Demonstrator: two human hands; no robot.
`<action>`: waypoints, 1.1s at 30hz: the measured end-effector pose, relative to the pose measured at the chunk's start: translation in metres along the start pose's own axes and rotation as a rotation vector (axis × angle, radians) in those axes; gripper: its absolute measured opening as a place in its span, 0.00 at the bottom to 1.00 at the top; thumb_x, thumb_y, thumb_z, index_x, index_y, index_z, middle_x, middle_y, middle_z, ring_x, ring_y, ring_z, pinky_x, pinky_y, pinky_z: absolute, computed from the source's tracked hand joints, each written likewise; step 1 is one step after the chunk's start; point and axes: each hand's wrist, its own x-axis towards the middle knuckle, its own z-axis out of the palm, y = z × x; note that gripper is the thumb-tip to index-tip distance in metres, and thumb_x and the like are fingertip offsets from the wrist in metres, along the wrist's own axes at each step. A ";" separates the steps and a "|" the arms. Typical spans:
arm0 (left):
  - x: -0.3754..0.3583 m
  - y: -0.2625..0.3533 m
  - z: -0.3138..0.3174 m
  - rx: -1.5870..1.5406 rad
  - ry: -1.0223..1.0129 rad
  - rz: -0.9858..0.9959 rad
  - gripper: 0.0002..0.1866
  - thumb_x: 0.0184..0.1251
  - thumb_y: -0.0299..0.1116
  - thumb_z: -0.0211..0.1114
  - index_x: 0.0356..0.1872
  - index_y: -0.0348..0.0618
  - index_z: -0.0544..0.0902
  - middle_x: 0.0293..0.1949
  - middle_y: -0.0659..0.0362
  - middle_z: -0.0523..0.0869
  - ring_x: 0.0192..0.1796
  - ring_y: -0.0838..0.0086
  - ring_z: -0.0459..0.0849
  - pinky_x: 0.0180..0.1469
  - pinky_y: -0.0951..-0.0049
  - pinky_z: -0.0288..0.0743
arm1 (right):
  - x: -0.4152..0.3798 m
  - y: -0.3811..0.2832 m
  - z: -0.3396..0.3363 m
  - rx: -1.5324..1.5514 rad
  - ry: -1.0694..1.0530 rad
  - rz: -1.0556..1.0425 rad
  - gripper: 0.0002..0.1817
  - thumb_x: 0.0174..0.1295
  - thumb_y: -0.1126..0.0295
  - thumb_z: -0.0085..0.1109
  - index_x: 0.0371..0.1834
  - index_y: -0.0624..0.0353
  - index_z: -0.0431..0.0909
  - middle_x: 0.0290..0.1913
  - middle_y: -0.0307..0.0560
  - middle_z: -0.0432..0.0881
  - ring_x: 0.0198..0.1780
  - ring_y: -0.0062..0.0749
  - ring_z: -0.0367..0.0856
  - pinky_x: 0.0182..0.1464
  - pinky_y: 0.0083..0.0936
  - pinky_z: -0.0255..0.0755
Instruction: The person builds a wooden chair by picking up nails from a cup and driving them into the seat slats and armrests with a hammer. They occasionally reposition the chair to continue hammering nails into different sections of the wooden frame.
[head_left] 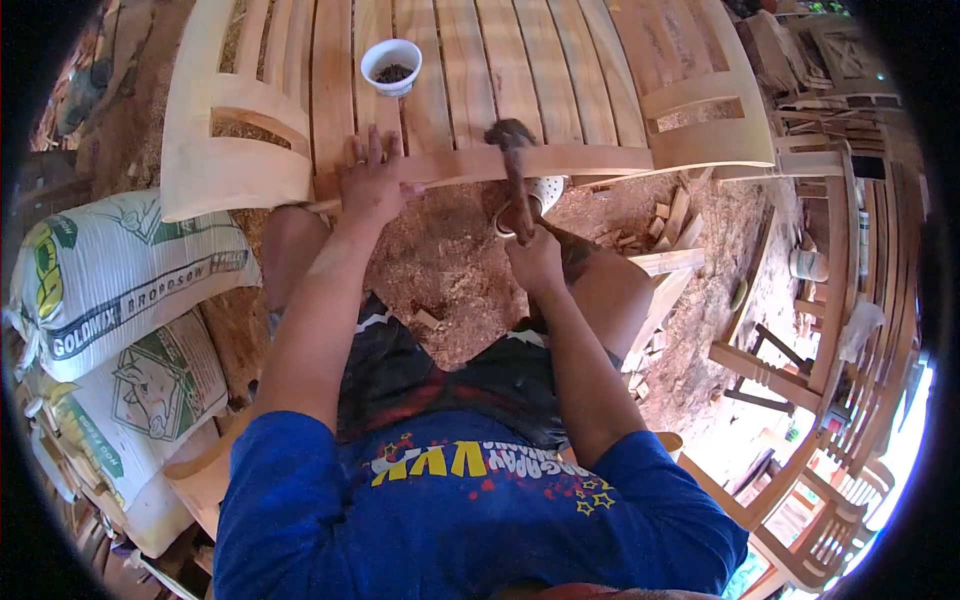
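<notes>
Before me lies a slatted wooden bench [468, 95] in pale wood, with slatted panels at both sides. My left hand [374, 190] rests on its front edge, fingers spread over the slats and the thumb out to the right. My right hand [536, 262] grips a hammer [517, 185] by the lower end of its wooden handle. The dark hammer head is over the front rail, close to the ends of the slats. A white cup [391, 54] holding small dark pieces like nails stands on the slats, beyond my left hand.
Printed feed sacks [135, 265] are stacked at the left. Wood offcuts [675, 225] and shavings cover the ground below the bench. More wooden furniture [850, 290] stands along the right side. A white perforated shoe [546, 192] shows under the front rail.
</notes>
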 end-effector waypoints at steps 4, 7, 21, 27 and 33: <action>-0.006 0.004 0.003 0.087 -0.045 -0.016 0.54 0.67 0.67 0.65 0.86 0.57 0.50 0.87 0.47 0.43 0.86 0.41 0.45 0.77 0.27 0.54 | -0.010 -0.030 -0.025 0.071 0.047 0.107 0.15 0.64 0.65 0.68 0.42 0.68 0.79 0.30 0.59 0.82 0.34 0.46 0.85 0.39 0.42 0.77; 0.002 0.004 0.000 0.046 -0.055 -0.034 0.55 0.67 0.69 0.65 0.86 0.57 0.50 0.87 0.48 0.43 0.87 0.42 0.44 0.77 0.27 0.53 | -0.003 -0.084 -0.056 0.377 0.059 0.084 0.14 0.65 0.67 0.68 0.42 0.68 0.79 0.27 0.54 0.80 0.30 0.43 0.79 0.37 0.38 0.75; 0.035 -0.026 -0.038 -0.491 -0.187 0.021 0.26 0.69 0.49 0.72 0.63 0.48 0.85 0.72 0.43 0.78 0.69 0.52 0.82 0.63 0.54 0.80 | -0.005 0.000 0.008 0.020 -0.166 0.244 0.20 0.62 0.63 0.65 0.51 0.68 0.80 0.41 0.71 0.85 0.45 0.63 0.86 0.50 0.47 0.79; 0.087 -0.004 -0.122 -0.197 0.505 -0.018 0.15 0.66 0.41 0.68 0.48 0.45 0.91 0.57 0.47 0.88 0.52 0.47 0.89 0.57 0.51 0.83 | 0.005 0.011 0.029 0.014 -0.267 0.194 0.21 0.61 0.65 0.63 0.50 0.73 0.80 0.43 0.75 0.85 0.49 0.68 0.86 0.52 0.53 0.79; 0.213 -0.059 -0.071 0.130 0.032 -0.093 0.14 0.68 0.33 0.65 0.50 0.41 0.90 0.59 0.44 0.87 0.61 0.49 0.87 0.63 0.50 0.81 | 0.011 -0.010 0.018 0.161 -0.393 0.321 0.21 0.61 0.66 0.65 0.50 0.74 0.80 0.44 0.76 0.86 0.51 0.70 0.86 0.53 0.54 0.80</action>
